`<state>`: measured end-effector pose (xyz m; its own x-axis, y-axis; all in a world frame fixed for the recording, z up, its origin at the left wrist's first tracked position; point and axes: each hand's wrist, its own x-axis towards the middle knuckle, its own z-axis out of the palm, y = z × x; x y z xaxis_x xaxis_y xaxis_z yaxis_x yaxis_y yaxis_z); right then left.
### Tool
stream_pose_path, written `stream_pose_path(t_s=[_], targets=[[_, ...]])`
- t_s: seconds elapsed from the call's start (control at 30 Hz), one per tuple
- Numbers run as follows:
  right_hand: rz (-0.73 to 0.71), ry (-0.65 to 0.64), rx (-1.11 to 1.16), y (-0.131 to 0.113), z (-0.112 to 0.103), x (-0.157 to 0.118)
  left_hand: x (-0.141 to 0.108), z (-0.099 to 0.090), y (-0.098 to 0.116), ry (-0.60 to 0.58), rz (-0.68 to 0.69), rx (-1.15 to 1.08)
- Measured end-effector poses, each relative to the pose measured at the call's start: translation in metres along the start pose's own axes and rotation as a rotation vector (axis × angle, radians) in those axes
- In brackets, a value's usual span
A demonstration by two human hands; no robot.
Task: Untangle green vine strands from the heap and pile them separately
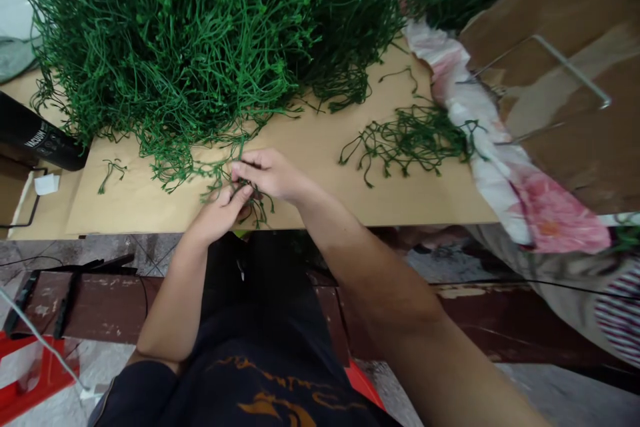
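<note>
Head view shows the left hand [220, 210] and right hand [270, 175] close together over the near part of the tan board [320, 140], in front of a large green heap [200, 47]. The right thumb and forefinger are pinched together on thin green stems [259, 207]; the left fingers seem closed on the same stems, though blur and overlap hide their tips. A smaller green clump [415, 140] lies to the right, beside the floral cloth [550, 207]; a loose sprig [111, 170] lies to the left. Strands near the hands look tangled, so a light pinch, one hand steadying while the other works, suits them; a hard tug could drag neighbours along.
</note>
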<state>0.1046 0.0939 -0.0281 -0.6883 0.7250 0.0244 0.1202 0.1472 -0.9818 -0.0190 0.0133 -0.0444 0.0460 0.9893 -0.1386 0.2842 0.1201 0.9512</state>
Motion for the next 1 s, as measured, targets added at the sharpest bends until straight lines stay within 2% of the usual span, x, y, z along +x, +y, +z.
stream_pose_path(t_s=[0.1,0.17,0.3,0.47,0.6,0.7,0.77,0.83,1.0], targets=[[0.005,0.205,0.217,0.003,0.003,0.006,-0.008,-0.003,0.001,0.017,0.016,-0.082],[0.026,0.297,0.338,0.003,0.004,0.009,-0.013,-0.004,0.0,0.041,-0.006,-0.133],[0.103,0.372,0.492,-0.001,0.01,0.015,-0.022,-0.002,-0.004,0.09,-0.049,-0.207],[0.157,0.429,0.589,-0.005,0.021,0.026,-0.033,0.005,-0.008,0.049,-0.01,-0.217],[0.085,0.434,0.502,0.003,0.023,0.031,-0.037,0.006,-0.009,0.049,0.015,-0.289],[0.108,0.305,0.429,0.007,0.02,0.024,-0.034,0.003,-0.008,0.095,0.01,-0.301],[0.119,0.197,0.375,0.006,0.02,0.016,-0.03,0.001,-0.007,0.153,-0.006,-0.286],[0.105,0.144,0.293,0.002,0.022,0.009,-0.027,0.001,-0.006,0.222,0.022,-0.263],[0.12,0.229,-0.069,-0.006,0.026,0.005,-0.027,0.001,-0.008,0.225,0.094,-0.199]])
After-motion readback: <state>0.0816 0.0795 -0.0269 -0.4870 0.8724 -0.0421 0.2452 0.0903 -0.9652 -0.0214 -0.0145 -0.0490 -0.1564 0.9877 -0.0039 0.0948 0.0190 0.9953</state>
